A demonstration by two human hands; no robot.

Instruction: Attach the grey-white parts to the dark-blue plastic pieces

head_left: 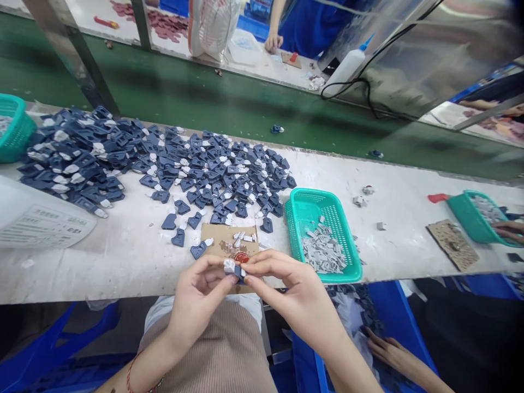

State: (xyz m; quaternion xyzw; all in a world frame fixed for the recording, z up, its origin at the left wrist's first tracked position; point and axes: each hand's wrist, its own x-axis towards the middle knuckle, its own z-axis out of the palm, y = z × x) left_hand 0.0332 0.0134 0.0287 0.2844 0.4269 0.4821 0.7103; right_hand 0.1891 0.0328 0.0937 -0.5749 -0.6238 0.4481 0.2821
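Note:
Between my two hands, over the table's near edge, is a small dark blue and white plastic part [232,268]. My left hand [203,286] pinches its left side with thumb and forefinger. Fingertips of my right hand [280,275] close on its right side, where a small pale piece shows. Just beyond the fingers, a red round cap-like thing [241,257] rests on a piece of cardboard [213,233]. Several small grey-white pieces [244,237] lie on that cardboard. A loose blue part [198,250] touches its left edge.
Blue parts with white ends [221,169] are heaped across the back left. Right of my hands stands a green basket [352,256] of small grey pieces. A white bottle [36,218] lies at left. A co-worker's hand [388,349] reaches by a blue crate [403,316] at lower right.

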